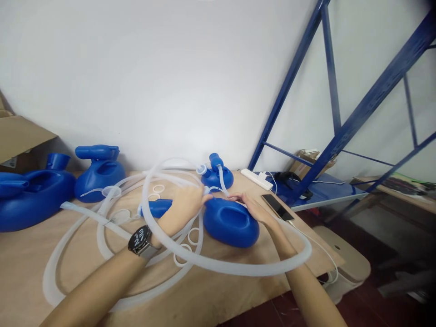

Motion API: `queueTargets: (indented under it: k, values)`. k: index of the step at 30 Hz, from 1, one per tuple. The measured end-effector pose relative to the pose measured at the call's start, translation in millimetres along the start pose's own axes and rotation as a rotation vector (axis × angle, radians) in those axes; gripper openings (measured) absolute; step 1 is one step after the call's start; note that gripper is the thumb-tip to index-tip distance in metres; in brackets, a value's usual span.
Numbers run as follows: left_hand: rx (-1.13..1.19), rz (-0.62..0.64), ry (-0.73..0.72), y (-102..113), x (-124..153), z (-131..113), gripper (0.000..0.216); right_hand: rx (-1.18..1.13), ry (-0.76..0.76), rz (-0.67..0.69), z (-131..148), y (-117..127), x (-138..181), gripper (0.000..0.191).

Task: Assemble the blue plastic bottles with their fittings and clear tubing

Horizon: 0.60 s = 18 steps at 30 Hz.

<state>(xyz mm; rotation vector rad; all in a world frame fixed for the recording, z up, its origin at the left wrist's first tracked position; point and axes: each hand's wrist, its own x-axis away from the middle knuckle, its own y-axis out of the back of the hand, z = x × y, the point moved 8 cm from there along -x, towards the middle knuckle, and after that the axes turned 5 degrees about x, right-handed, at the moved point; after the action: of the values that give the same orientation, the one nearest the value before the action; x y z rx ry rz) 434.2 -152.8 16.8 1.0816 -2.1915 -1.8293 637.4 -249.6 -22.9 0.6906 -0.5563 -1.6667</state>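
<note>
A blue plastic bottle [231, 222] with a hollow grip recess lies on the table in front of me, its neck end pointing away. My left hand [187, 202], a watch [140, 240] on its wrist, is closed at that far end around a translucent hose [245, 269], most of its fingers hidden. Bent fingers of my right hand [252, 206] rest against the bottle's far right side. The hose loops widely over both forearms and coils on the left. Beside my left hand lies a small blue part [160, 208], partly covered.
Blue bottles stand at the left [30, 200], [102, 177] and back [221, 175]. White rings [184, 255] lie around the coils. A phone [277, 206] on a cable and a power strip [256, 179] are at right, near a blue metal rack [289, 86]. A cardboard box [23, 136] stands far left.
</note>
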Motion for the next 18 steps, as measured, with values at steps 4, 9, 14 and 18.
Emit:
queueTargets:
  k: [4,9,14,18]
  values:
    - [-0.156,-0.088,-0.245,11.1,-23.1,-37.8,0.037,0.239,-0.154,-0.038,17.2,-9.7,-16.3,0.051]
    - [-0.013,0.193,-0.342,-26.1,-46.1,-31.7,0.039,0.282,-0.19,-0.086,26.2,-20.7,-22.3,0.046]
    - [0.076,0.273,-0.377,-29.9,-46.2,-19.6,0.031,0.259,-0.116,0.007,27.8,-24.6,-20.7,0.038]
    - [0.188,0.253,-0.322,-26.6,-46.4,-14.5,0.039,0.242,-0.187,0.015,24.2,-22.6,-21.7,0.044]
